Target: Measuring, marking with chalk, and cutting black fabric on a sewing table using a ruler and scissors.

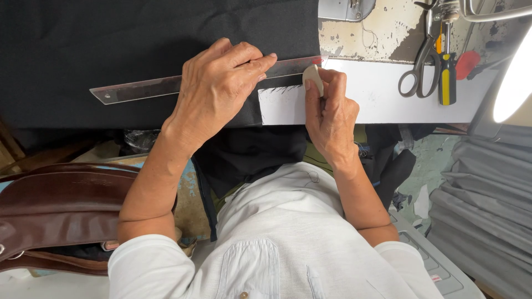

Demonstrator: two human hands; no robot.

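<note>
- Hands work over black fabric (138, 44) spread on a worn, paint-chipped table (382, 27).
- The left hand (219, 88) lies palm down, fingers spread and pressing on a long clear ruler (144, 87), which lies slantwise across the fabric.
- The right hand (331, 113) is closed in a pinch on a small pale piece of tailor's chalk (313, 75), its tip at the ruler's right end.
- Just below that end of the ruler, between the two hands, lies a white pattern piece (282, 105) with short dark marks along its top edge.
- Well to the right of the ruler lie scissors (421, 69) and a yellow-handled screwdriver (446, 77); beyond them a lamp (515, 77) glares.
- Below the ruler's left end sits a brown leather bag (61, 205); far right of it hangs grey folded cloth (487, 205).
</note>
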